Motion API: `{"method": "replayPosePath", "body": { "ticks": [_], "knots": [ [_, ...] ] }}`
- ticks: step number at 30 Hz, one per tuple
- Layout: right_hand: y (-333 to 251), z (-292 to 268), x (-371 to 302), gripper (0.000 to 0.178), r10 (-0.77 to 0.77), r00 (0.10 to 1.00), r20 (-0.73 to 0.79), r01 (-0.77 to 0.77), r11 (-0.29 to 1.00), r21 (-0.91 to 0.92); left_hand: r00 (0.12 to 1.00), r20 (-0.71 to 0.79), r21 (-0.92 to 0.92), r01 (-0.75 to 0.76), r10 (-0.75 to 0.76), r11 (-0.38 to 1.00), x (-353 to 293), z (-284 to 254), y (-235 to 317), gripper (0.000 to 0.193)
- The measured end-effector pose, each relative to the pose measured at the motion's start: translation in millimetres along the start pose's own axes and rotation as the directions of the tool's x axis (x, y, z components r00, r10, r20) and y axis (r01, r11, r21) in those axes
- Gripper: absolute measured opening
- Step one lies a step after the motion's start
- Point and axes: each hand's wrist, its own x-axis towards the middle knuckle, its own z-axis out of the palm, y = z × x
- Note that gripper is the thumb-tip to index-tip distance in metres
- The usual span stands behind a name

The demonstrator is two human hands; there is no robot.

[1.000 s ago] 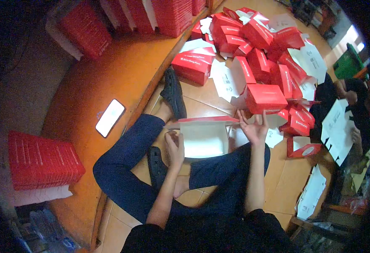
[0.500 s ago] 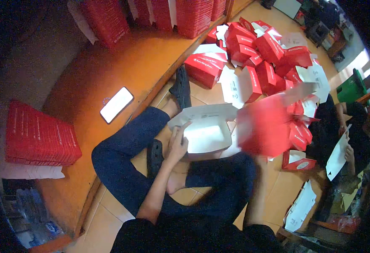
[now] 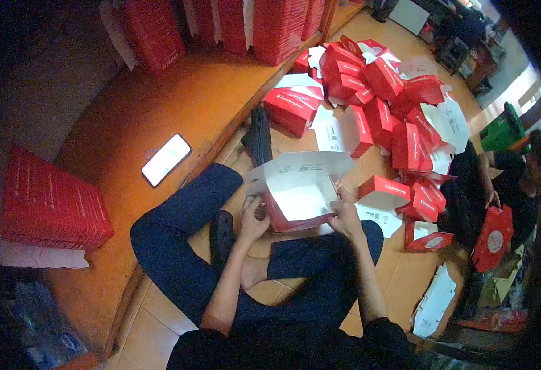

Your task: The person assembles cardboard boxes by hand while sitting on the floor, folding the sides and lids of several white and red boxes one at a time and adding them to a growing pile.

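Note:
An open-topped cardboard box [image 3: 300, 196], red outside and white inside, sits over my crossed legs with its wide lid flap standing up on the far side. My left hand [image 3: 255, 220] is closed on the box's left wall. On the opposite side, my right hand [image 3: 347, 219] grips the right near corner, thumb at the rim. Just right of it, another red box [image 3: 384, 190] rests on the floor with its white flap spread toward me.
Many finished red boxes [image 3: 400, 92] lie heaped ahead on the right. Flat red card stacks stand on the orange ledge [image 3: 116, 123], at left [image 3: 54, 200] and far back. A phone [image 3: 167, 160] lies there too. At right, a co-worker's hand [image 3: 491, 198] holds a red flat piece [image 3: 494, 237].
My right hand has let go of a red box, now on the floor at right, and taken hold of the box on my legs. The co-worker's card now shows its red side.

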Motion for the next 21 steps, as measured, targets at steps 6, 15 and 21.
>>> {"method": "replayPosePath", "body": {
  "ticks": [6, 15, 21],
  "knots": [
    [-11, -17, -7, 0.021, 0.135, 0.99, 0.042, -0.12, 0.96, -0.254, 0.997, -0.029, 0.111, -0.066, 0.07, 0.992, -4, 6, 21, 0.042],
    [-143, 6, 25, 0.034, 0.159, 0.987, -0.031, -0.162, 0.973, -0.168, 0.999, -0.049, 0.152, 0.005, 0.003, 0.988, -19, 5, 42, 0.047],
    [-142, 58, 38, 0.025, 0.139, 0.984, -0.109, -0.169, 0.924, -0.343, 0.997, -0.049, 0.022, 0.062, -0.061, 0.998, -17, 8, 49, 0.039]
  ]
}}
